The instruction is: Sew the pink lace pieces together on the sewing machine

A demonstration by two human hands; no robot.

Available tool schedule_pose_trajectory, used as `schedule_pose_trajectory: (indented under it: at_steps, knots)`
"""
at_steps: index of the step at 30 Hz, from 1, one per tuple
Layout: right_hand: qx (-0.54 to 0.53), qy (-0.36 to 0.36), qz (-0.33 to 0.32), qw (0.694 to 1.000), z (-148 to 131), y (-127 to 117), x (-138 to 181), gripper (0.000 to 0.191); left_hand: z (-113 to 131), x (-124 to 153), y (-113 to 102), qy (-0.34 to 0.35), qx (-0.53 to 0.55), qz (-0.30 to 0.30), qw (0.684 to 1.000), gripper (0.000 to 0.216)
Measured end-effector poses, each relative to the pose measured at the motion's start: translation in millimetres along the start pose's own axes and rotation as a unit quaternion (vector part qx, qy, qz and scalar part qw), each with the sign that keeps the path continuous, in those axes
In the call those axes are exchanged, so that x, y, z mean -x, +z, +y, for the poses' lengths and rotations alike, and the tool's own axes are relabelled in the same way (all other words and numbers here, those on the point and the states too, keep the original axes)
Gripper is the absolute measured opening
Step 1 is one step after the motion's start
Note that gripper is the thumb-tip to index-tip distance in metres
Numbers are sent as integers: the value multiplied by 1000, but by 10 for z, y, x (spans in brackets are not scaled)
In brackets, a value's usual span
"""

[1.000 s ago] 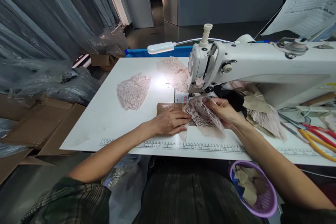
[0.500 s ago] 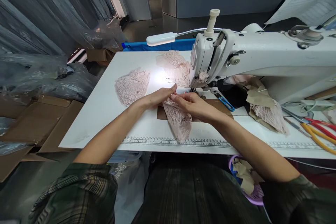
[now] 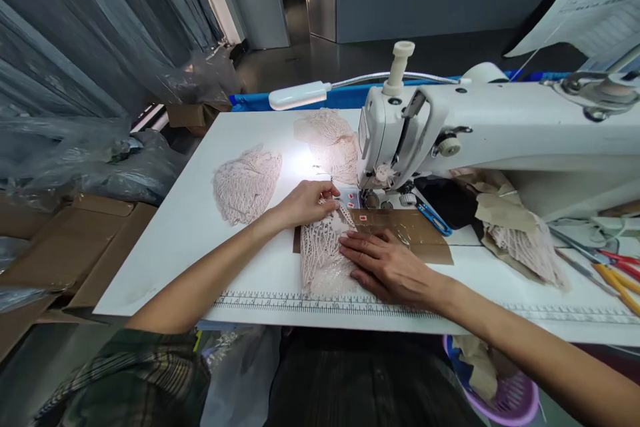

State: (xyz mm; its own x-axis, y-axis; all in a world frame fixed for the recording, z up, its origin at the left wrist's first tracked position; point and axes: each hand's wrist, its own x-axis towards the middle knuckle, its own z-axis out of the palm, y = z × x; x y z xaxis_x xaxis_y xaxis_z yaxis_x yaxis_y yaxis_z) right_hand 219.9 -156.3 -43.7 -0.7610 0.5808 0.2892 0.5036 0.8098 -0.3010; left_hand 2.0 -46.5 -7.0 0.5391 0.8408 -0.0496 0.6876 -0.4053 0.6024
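Observation:
A pale pink lace piece (image 3: 320, 253) lies on the sewing table just in front of the machine's needle area. My left hand (image 3: 311, 203) pinches its upper edge between thumb and fingers. Flat on the lace's right side rests my right hand (image 3: 387, 263), fingers stretched out. Under and beside the lace is a brown strip (image 3: 420, 230) taped to the table. The white sewing machine (image 3: 395, 140) stands right behind, its presser foot partly hidden. Two further lace pieces, one at the left (image 3: 247, 183) and one at the back (image 3: 333, 143), lie on the tabletop.
Blue thread snips (image 3: 434, 219) lie right of the needle. Further right are lace with beige scraps (image 3: 525, 237) and scissors with yellow handles (image 3: 617, 287). A printed ruler (image 3: 280, 303) runs along the front edge. Below hangs a purple basket (image 3: 520, 400); cardboard boxes (image 3: 65, 240) stand left.
My hands have moved apart: the right has let go of its pinch and flattened onto the lace. The lace is now spread wider towards the left. The view has shifted slightly.

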Motion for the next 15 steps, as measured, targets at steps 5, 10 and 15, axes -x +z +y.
schedule_pose_trajectory:
  at_steps: [5,10,15]
  knots:
    - [-5,-8,10,1000,92,-16,-35,37,-53,-305,-37,99,-236,130,958,28]
    - [-22,9,1,1000,96,-38,-55,35,-198,-579,-71,111,-280,81,950,34]
    - [-29,24,-2,999,118,-19,-92,38,-349,-638,-89,70,-296,100,947,45]
